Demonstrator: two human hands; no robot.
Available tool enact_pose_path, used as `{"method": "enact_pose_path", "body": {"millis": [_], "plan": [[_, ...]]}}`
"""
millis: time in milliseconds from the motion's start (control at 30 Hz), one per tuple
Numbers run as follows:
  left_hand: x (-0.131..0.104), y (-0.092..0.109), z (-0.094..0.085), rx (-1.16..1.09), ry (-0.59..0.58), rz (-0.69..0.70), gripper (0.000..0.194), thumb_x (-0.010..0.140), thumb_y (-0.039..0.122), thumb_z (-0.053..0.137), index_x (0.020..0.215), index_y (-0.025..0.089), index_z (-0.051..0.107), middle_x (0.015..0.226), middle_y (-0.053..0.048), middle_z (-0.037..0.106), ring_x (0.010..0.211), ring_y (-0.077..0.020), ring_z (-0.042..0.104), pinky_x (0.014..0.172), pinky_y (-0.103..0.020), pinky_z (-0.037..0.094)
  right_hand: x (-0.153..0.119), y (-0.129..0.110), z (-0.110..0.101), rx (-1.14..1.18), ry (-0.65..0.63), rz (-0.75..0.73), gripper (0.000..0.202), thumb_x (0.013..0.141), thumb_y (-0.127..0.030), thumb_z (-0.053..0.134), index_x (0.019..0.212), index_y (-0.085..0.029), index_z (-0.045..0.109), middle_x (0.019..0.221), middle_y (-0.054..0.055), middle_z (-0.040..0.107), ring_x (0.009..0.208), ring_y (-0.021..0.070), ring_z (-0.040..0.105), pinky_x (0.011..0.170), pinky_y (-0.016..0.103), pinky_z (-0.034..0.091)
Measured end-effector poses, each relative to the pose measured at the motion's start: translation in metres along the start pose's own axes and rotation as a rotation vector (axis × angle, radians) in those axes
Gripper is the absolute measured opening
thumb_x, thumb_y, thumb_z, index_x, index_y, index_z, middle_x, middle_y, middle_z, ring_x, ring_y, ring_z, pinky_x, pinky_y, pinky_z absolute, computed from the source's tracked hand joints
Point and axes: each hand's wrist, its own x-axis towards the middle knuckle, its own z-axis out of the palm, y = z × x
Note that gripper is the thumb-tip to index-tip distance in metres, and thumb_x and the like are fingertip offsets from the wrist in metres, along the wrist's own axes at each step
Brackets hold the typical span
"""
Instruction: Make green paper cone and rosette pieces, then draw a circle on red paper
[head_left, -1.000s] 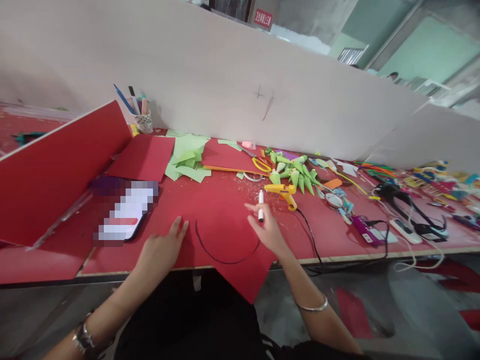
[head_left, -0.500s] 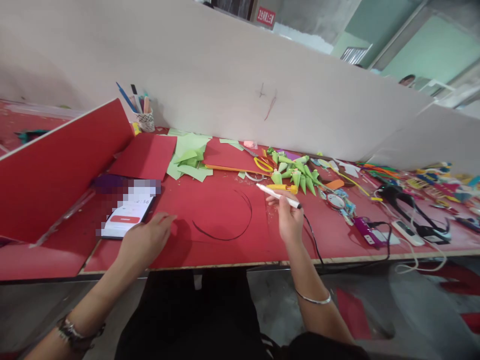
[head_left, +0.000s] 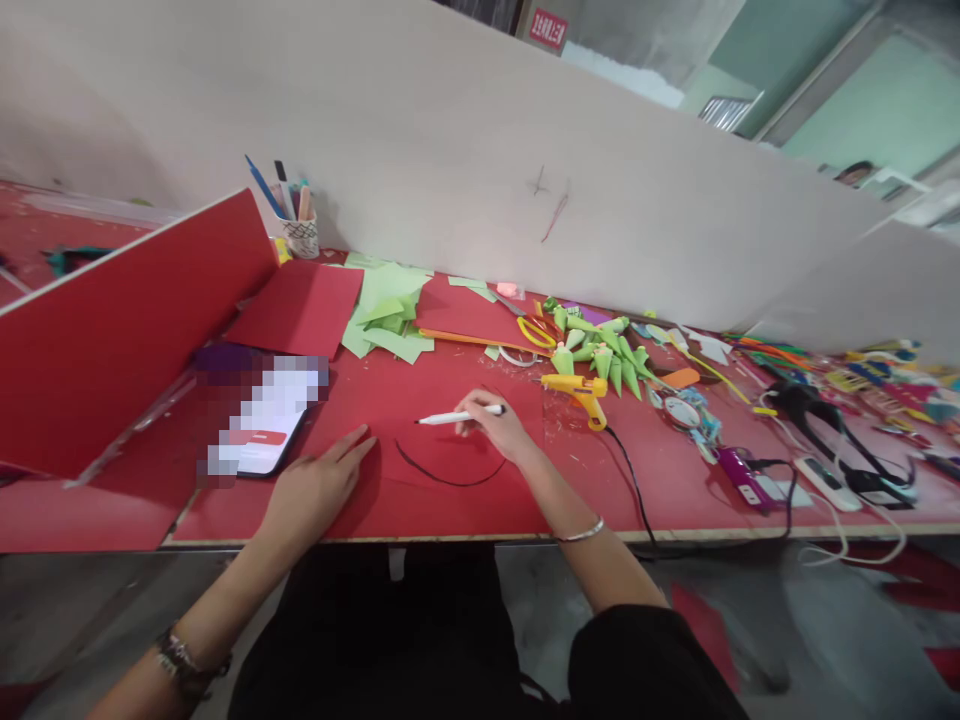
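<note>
A white marker [head_left: 442,418] with a black tip is pinched in my right hand [head_left: 491,422], its point aimed left over a red sheet [head_left: 442,510]. A black curved line [head_left: 450,482] runs across that sheet; my right hand and wrist cover part of it. I cannot tell whether the marker tip touches the paper. My left hand [head_left: 319,490] lies flat on the left side of the sheet, fingers stretched out. Just left of it is a phone [head_left: 281,435] with a partly blurred screen.
A yellow glue gun [head_left: 577,386] with a black cord lies to the right. Behind it are green paper cones [head_left: 600,350] and yellow-handled scissors [head_left: 536,332]. Green paper scraps [head_left: 390,305] and a pen cup [head_left: 301,237] stand at the back. A red board [head_left: 150,330] leans at left.
My right hand has moved left with the marker, from beside the glue gun to above the curve, and the marker's black tip is now bare. My left hand has flattened onto the sheet.
</note>
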Motion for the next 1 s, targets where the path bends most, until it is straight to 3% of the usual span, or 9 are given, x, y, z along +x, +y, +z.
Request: {"method": "enact_pose_path", "body": {"millis": [133,400,633,733,900,1000], "plan": [[-0.003,-0.001,0.003,-0.049,0.062,0.018,0.039,0.084,0.02,0.036,0.115,0.029,0.058,0.124,0.0,0.056,0.066,-0.0172,0.064,0.062,-0.031,0.05,0.018,0.005,0.015,-0.056,-0.181,0.057,0.024,0.076,-0.04,0.056,0.074,-0.017,0.061,0.063,0.0,0.063,0.058,0.0116,0.061,0.059,0.024,0.048],[-0.004,-0.003,0.007,-0.096,0.105,0.017,0.037,0.083,0.02,0.036,0.108,0.029,0.062,0.116,-0.001,0.061,0.067,-0.0176,0.064,0.061,-0.031,0.05,0.023,0.004,0.009,-0.249,-0.191,0.03,0.03,0.082,-0.038,0.046,0.071,-0.015,0.062,0.049,-0.003,0.056,0.046,0.0082,0.053,0.05,0.019,0.04],[-0.003,0.0,0.001,-0.096,0.058,0.01,0.037,0.084,0.02,0.036,0.109,0.027,0.062,0.118,-0.002,0.06,0.07,-0.0184,0.064,0.062,-0.032,0.05,0.024,0.002,0.01,-0.256,-0.24,0.057,0.028,0.08,-0.039,0.048,0.07,-0.016,0.061,0.054,-0.002,0.059,0.046,0.0079,0.054,0.048,0.018,0.04],[-0.003,0.0,0.0,-0.103,0.046,0.008,0.036,0.085,0.021,0.036,0.108,0.026,0.063,0.118,-0.004,0.06,0.072,-0.0186,0.065,0.064,-0.032,0.051,0.027,0.004,0.013,-0.26,-0.184,0.055,0.027,0.08,-0.04,0.049,0.075,-0.017,0.061,0.052,-0.003,0.058,0.045,0.0077,0.052,0.047,0.018,0.039],[-0.004,0.0,0.001,-0.096,0.052,0.012,0.036,0.085,0.02,0.037,0.109,0.027,0.062,0.119,-0.003,0.06,0.074,-0.0194,0.065,0.064,-0.033,0.051,0.03,0.008,0.011,-0.247,0.047,-0.044,0.027,0.079,-0.043,0.05,0.08,-0.019,0.062,0.062,-0.001,0.062,0.054,0.0099,0.056,0.052,0.02,0.043],[-0.003,0.0,0.002,-0.107,0.051,0.022,0.036,0.085,0.02,0.037,0.109,0.026,0.062,0.119,-0.003,0.06,0.078,-0.0203,0.065,0.066,-0.033,0.052,0.026,0.006,0.006,-0.282,-0.031,-0.043,0.03,0.081,-0.043,0.048,0.079,-0.019,0.065,0.061,0.0,0.062,0.057,0.0115,0.057,0.057,0.022,0.043]]}}
